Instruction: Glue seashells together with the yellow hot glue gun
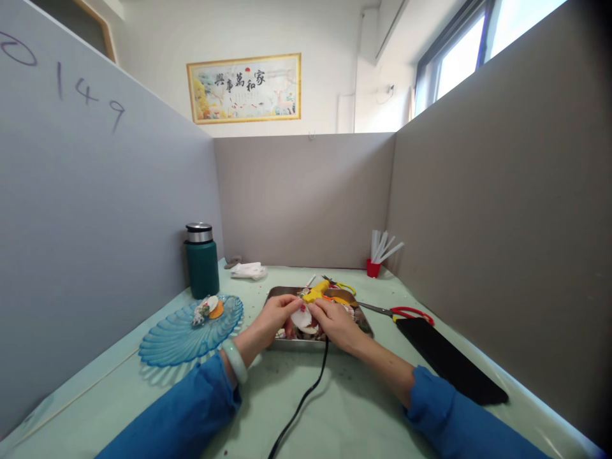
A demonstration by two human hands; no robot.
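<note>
Over the metal tray (287,345), both hands meet with fingertips close together at a white shell (301,318) that has a small red bit near its top edge. My left hand (272,317), a pale bangle at its wrist, pinches the shell from the left. From the right, my right hand (335,324) closes its fingers on the same piece. Just beyond the fingers a yellow hot glue gun (316,292) lies on the tray, among several shells partly hidden by my hands. A black cord (306,395) runs from the tray toward me.
Left stand a blue scalloped glass plate (174,338) bearing a small shell cluster (208,309) and a green bottle (203,271). Right lie red-handled scissors (412,312) and a black flat strip (449,360). Behind are a red cup (373,268) of white sticks, yellow-handled pliers (345,287) and a white packet (248,271).
</note>
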